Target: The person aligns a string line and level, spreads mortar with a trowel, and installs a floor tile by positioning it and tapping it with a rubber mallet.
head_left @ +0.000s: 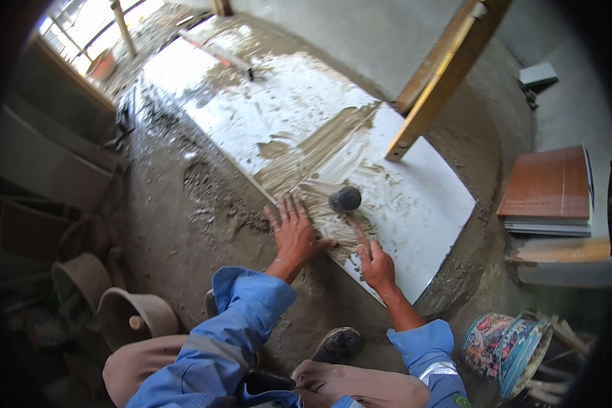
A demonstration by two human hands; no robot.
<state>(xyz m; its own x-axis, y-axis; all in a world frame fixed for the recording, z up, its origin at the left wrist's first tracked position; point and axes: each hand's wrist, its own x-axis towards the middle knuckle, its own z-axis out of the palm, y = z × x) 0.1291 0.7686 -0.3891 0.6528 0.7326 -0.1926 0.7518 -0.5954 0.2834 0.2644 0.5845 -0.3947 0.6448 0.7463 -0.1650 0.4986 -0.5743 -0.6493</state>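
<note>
My right hand [377,266] is closed round the wooden handle of a rubber mallet [345,199]. The mallet's black head is over the near white floor tile [435,211]; whether it touches the tile I cannot tell. My left hand [292,228] lies with its fingers spread at the tiles' near left edge, close to the joint between two tiles. Grey-brown wet mortar [319,147] is smeared in streaks across the white surface. Farther off, another wet white tile [251,109] runs on from the near one.
A wooden beam [432,95] slants up from the near tile. At the right stand a stack of reddish-brown tiles [545,185] and a flower-patterned bucket [500,350]. Grey buckets [146,306] lie at the left. Wet mortar bed [204,183] borders the tiles; a level-like bar [217,51] lies far off.
</note>
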